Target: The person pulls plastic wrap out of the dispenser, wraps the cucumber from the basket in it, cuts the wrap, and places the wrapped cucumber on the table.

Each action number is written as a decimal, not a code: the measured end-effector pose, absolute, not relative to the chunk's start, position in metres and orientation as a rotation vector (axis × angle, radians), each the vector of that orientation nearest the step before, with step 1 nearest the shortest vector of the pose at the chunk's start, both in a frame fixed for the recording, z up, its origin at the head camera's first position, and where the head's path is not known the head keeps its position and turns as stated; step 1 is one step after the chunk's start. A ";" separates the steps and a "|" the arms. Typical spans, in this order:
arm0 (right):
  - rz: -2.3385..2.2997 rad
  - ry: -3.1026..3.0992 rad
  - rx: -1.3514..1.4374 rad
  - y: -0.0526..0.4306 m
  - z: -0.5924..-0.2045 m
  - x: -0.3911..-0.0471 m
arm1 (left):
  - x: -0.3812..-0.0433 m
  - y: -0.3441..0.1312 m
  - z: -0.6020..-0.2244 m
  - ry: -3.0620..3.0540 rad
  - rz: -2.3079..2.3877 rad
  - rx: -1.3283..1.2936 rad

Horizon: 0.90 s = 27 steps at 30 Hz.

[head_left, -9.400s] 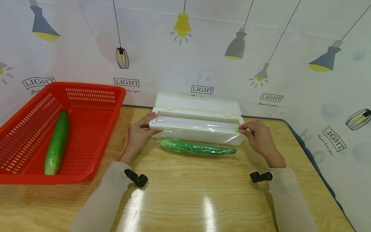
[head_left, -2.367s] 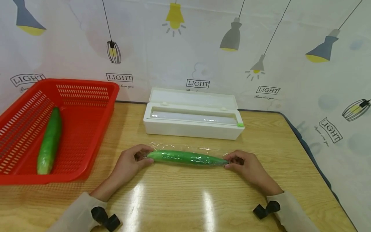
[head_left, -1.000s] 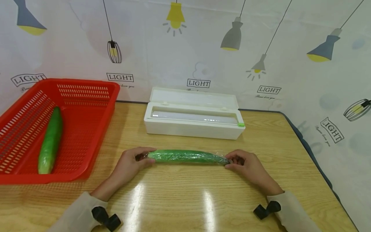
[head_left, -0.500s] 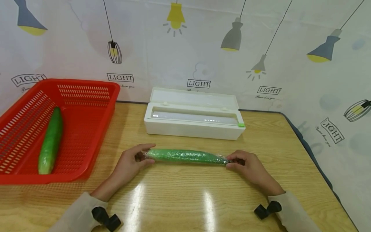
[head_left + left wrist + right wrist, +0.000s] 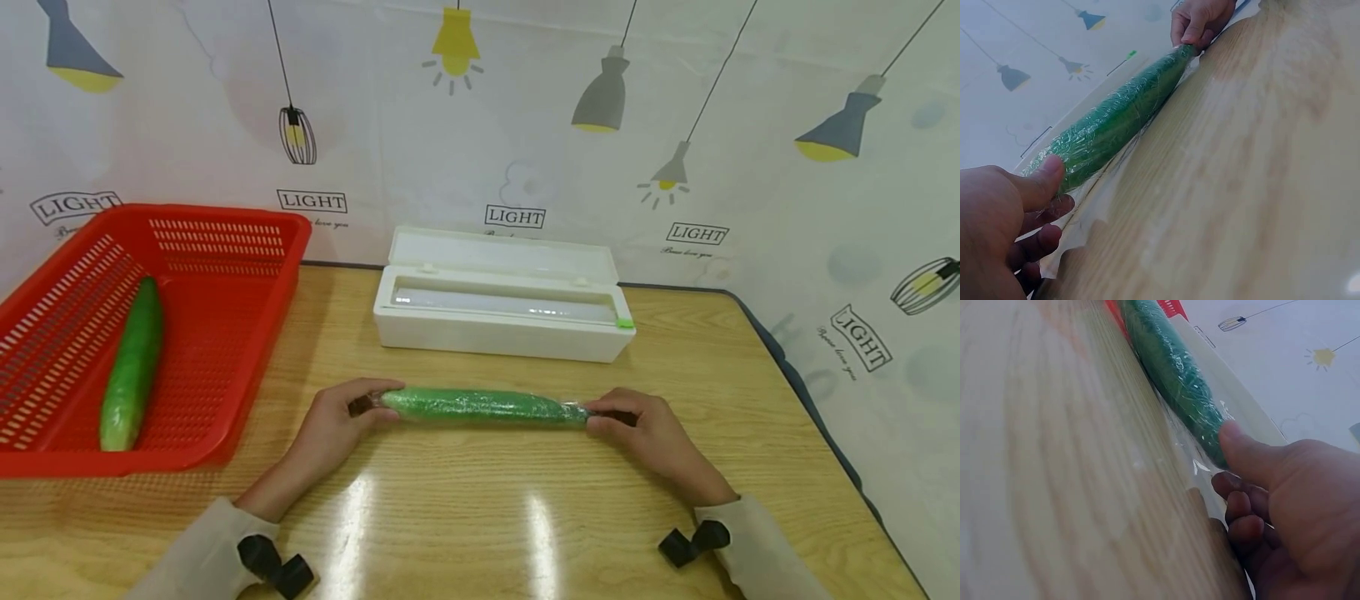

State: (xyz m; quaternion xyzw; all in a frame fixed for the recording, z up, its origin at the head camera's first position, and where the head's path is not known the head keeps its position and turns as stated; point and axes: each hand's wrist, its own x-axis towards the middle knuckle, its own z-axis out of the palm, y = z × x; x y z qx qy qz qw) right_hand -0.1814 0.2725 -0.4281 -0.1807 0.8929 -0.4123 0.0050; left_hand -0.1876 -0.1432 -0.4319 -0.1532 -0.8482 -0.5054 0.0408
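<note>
A long green cucumber wrapped in clear cling film lies crosswise between the two hands in the head view. At its pale left end, my left hand pinches the film-covered tip between thumb and fingers. My right hand pinches the narrower right end the same way. Wrinkled, shiny film covers the cucumber in the left wrist view, with the thumb pressed on its near end. Seen from the right wrist, the thumb and curled fingers of the right hand meet at the cucumber's tip.
Behind the cucumber stands a white cling film box, lid up, a roll of film inside and a green slider at its right end. A red basket at the left holds another cucumber. A printed sheet hangs behind the wooden table.
Earlier, the cucumber lay against the box, with the right hand at the slider. Both hands then took its ends nearer the front. The loose film has since been wound round it as it turned.
</note>
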 end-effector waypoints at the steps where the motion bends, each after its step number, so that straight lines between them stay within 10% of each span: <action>1: -1.294 2.801 -0.564 0.273 -0.430 -0.182 | -0.188 -0.143 -0.432 -2.601 -1.547 -0.469; 27: -1.290 2.808 -0.638 0.272 -0.433 -0.183 | -0.189 -0.143 -0.432 -2.612 -1.534 -0.661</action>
